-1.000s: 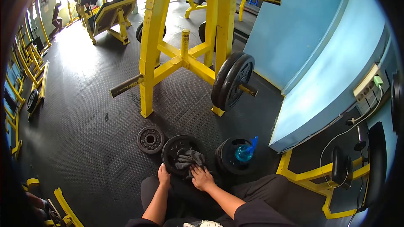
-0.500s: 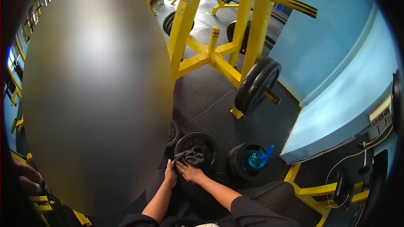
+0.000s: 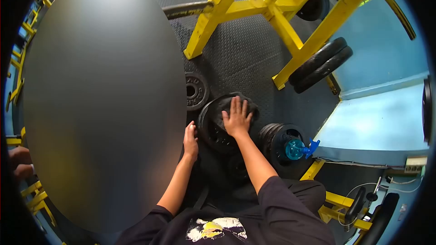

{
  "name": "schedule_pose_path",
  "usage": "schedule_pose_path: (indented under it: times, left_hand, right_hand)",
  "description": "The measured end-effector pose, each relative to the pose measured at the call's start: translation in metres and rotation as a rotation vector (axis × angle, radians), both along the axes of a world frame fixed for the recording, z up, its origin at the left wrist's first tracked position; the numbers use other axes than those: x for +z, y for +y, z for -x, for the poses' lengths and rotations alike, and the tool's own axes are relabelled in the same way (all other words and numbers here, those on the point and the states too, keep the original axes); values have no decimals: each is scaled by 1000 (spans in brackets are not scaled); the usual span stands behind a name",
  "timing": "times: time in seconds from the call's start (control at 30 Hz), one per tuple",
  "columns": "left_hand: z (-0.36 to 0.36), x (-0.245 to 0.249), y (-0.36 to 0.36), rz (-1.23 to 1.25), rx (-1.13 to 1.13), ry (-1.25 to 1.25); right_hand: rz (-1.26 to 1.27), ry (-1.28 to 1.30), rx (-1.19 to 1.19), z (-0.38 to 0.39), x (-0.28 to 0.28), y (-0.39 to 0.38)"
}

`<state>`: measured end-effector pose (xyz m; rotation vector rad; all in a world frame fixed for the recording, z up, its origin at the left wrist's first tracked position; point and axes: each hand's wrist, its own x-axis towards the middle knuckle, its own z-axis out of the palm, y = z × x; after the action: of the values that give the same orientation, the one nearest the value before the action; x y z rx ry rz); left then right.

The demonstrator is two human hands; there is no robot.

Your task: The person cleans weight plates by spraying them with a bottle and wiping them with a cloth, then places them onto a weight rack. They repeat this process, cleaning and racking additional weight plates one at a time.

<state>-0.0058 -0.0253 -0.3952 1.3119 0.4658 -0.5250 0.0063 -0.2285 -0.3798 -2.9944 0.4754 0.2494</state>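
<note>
Resting flat: the right hand (image 3: 238, 117), palm down and fingers spread on the dark cloth (image 3: 221, 106); it presses from above, with no pinch or curl visible.
Left hand: (image 3: 190, 140) edge-on at the near-left rim of the weight plate (image 3: 211, 134), fingers long and together, tips pointing away from the body; whether it grips, steadies or only stands just beside the rim, the view does not show.
Weight plate: straight ahead of the body, in front of the legs and above the rubber floor (image 3: 247, 54); left hand at its left side, right hand over its far and right part.
Nearer hand: the right, in contact with the cloth; the left is closer to the plate's bare left rim.
Cloth: spread over the far part of the plate, reaching out on both sides of the right hand; it seems a little wider from side to side than from near to far, though the hand hides its middle.
Plate's axis: round, so no long axis; its upper face is turned toward the camera, but how far it tilts is unclear.
Far left: a smaller plate (image 3: 196, 91), just beyond the left hand, its left part hidden.
Right: a plate stack (image 3: 278, 147) bearing a blue spray bottle (image 3: 295, 149), its blue head pointing right, away from both hands.
Beyond: the yellow rack (image 3: 209, 27), well apart from the hands.
</note>
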Motion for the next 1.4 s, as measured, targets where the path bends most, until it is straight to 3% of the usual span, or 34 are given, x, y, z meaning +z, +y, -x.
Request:
schedule_pose_path:
  times: [0.07,0.17,0.23,0.27,0.3,0.37,0.43,0.53,0.63,0.77,0.87,1.07,1.17,1.23,1.3,1.33,1.37,1.4]
  left_hand:
    - [-2,0,0,3,28,8]
    - [-5,1,0,20,38,22]
    - [-8,6,0,19,51,24]
    - [-8,7,1,23,57,34]
    - [-9,8,1,28,64,45]
    - [-11,7,3,26,86,56]
    - [-9,6,3,23,67,34]
    - [-9,0,4,-21,65,24]
    - [-10,-3,5,-78,68,3]
    - [-13,-10,10,-120,144,-26]
    - [-15,-10,10,-86,192,-32]
    - [-16,-5,10,-77,174,-9]
    - [-14,1,9,-89,154,-29]
    - [-11,5,4,-112,104,-60]
    - [-5,3,2,-95,99,-118]
    - [0,-2,1,-153,19,-272]
    - [4,-7,-1,-210,-57,-429]
    - [9,11,-2,-250,-179,-426]
  right_hand:
    - [-64,-21,-198,24,1,0]
    - [-89,17,-305,78,6,17]
    - [-83,-101,-277,107,-5,19]
    - [-87,-56,-381,111,-6,17]
    - [-81,-51,-374,105,-15,7]
    - [-217,-499,-305,85,-39,-27]
    - [-290,-323,-480,41,-33,-55]
    - [-241,-119,-349,-30,-20,-62]
    - [-120,75,-114,-91,18,0]
    - [118,82,198,-73,13,89]
    - [24,-115,306,-17,-5,106]
    - [-14,-26,461,82,-1,77]
    - [66,202,543,110,14,45]
    - [134,126,654,121,19,16]
    - [133,-6,678,135,13,-17]
    - [136,-39,675,138,18,-33]
    - [125,27,625,139,21,-48]
    - [90,222,493,128,41,-53]
